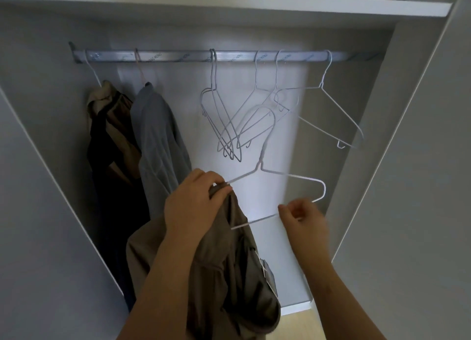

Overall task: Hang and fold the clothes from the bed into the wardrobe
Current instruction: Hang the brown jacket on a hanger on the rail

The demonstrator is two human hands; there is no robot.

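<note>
I stand in front of the open wardrobe. My left hand [193, 202] grips a brown garment [229, 276] together with the left shoulder of a white wire hanger [293, 177]. The garment hangs down over my left forearm. My right hand [300, 219] pinches the hanger's bottom bar near its right end. The hanger is tilted, below the metal rail [178, 56] and off it, its hook pointing up among the hung hangers.
On the rail's left end hang a tan and dark garment [109, 125] and a grey garment [158, 135]. Several bare wire hangers [229, 125] hang in the middle, one more [331, 110] at the right. A white shelf [254, 6] runs above; wardrobe side panels [407, 161] close in.
</note>
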